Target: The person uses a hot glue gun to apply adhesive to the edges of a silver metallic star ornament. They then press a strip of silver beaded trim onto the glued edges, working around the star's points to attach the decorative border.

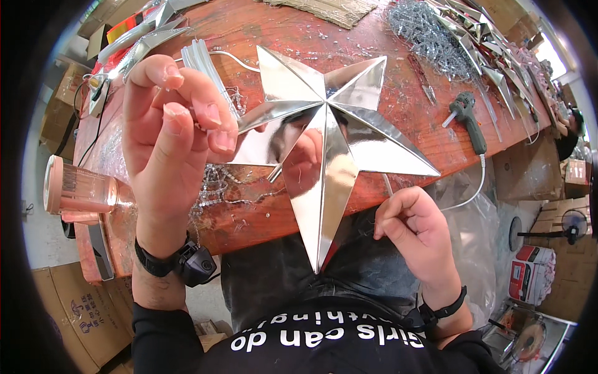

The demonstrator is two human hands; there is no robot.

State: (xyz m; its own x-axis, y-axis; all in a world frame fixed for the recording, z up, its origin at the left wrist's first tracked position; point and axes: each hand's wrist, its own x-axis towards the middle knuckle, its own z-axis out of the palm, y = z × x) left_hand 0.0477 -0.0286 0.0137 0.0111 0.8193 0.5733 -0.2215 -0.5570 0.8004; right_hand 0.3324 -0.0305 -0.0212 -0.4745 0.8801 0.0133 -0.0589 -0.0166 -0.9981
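Observation:
A shiny silver star [339, 137] with folded, mirror-like points lies on the red-brown table, its longest point reaching past the near edge over my lap. My left hand [177, 124] is raised at the star's left side, fingers bent and apart, with nothing visible between thumb and forefinger. Below it, thin silver bead strands [218, 187] lie on the wood. My right hand [414, 227] is off the table's near edge, below the star's right point. Its thumb and fingers are pinched together; whatever they may hold is too small to make out.
A dark green glue gun [467, 121] with a white cord lies right of the star, near tweezers [423, 80]. Tangled silver tinsel [420, 37] and stacked silver pieces [492, 68] fill the far right. An amber plastic cup [81, 185] lies at left; cardboard [330, 9] lies at the back.

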